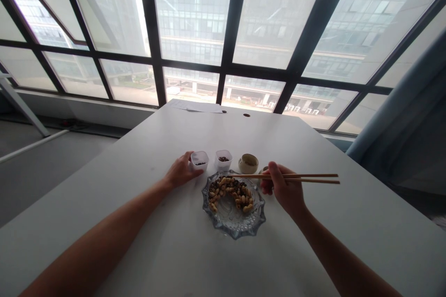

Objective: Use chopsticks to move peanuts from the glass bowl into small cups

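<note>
My left hand [181,170] is at the left side of a small white cup [200,161] with a few dark pieces inside, thumb and fingers around its wall. My right hand [284,185] grips wooden chopsticks [310,178], whose tips point left over the back rim of a scalloped glass bowl [237,229]. Peanuts [223,186] and dark pieces lie in the bowl, mostly towards its back. A second white cup [223,161] with dark pieces stands behind the bowl, and right of it a round olive cup [248,164].
Another small round cup [264,170] is partly hidden behind my right hand. The white table [167,236] reaches towards large windows; papers [197,107] lie at its far edge, near two holes. A blue curtain [390,111] hangs at the right.
</note>
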`<state>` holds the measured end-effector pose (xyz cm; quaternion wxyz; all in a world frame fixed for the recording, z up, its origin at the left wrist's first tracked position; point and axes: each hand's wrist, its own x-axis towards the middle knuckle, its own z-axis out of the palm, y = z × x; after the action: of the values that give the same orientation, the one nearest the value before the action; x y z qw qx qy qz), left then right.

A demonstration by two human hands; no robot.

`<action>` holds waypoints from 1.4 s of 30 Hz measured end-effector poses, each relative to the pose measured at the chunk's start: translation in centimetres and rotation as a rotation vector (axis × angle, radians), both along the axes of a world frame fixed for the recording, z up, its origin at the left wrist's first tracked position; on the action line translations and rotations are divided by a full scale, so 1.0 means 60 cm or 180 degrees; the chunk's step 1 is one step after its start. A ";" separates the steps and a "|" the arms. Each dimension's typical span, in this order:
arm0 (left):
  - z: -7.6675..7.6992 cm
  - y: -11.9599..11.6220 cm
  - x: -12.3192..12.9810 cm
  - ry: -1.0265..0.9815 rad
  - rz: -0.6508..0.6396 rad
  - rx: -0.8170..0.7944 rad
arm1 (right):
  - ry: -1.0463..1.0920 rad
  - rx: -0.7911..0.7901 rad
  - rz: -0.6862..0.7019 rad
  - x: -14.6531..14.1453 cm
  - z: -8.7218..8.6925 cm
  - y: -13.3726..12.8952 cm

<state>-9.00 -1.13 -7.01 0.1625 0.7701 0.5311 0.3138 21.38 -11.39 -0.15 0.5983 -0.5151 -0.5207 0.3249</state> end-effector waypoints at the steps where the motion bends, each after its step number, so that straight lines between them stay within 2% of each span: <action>1: -0.002 0.001 0.000 -0.0025 -0.0001 0.0015 | -0.0204 0.0168 0.0022 0.001 -0.001 -0.003; 4: -0.009 0.005 -0.001 -0.0129 -0.0008 0.0111 | -0.0556 0.0523 0.0139 0.004 -0.004 -0.009; 8: -0.017 0.010 -0.004 -0.0216 -0.0084 0.0317 | -0.0673 0.0637 0.0246 0.004 -0.008 -0.011; 13: -0.015 0.007 -0.002 -0.0180 -0.0048 0.0383 | -0.0616 0.0656 0.0240 0.007 -0.008 -0.008; 17: -0.012 0.005 0.000 -0.0178 -0.0024 0.0387 | -0.0439 0.0619 0.0062 0.005 -0.004 -0.006; 20: -0.013 0.005 0.000 -0.0251 -0.0112 0.0542 | -0.0240 0.0633 -0.0074 -0.009 -0.001 -0.004; 23: -0.014 0.006 0.000 -0.0229 -0.0208 0.0683 | -0.0287 0.0732 0.0019 -0.036 0.001 0.009; 29: -0.011 0.003 0.002 -0.0216 -0.0266 0.0691 | -0.1447 0.1038 0.0664 -0.099 0.015 0.067; 32: -0.012 0.003 0.003 -0.0202 -0.0244 0.0614 | -0.2168 0.1206 0.0774 -0.115 0.022 0.089; 34: -0.014 0.005 0.003 -0.0205 -0.0278 0.0568 | -0.2296 0.1184 0.0777 -0.115 0.023 0.094; 38: -0.015 0.008 0.003 -0.0174 -0.0295 0.0516 | -0.2005 0.0849 0.0892 -0.095 0.028 0.077; 42: -0.015 0.010 0.003 -0.0191 -0.0285 0.0480 | -0.1069 0.0407 0.0773 -0.068 0.041 0.037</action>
<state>-8.85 -0.52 -7.89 0.1337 0.7934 0.4660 0.3682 17.31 -9.19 2.31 0.4911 -0.4566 -0.6908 0.2705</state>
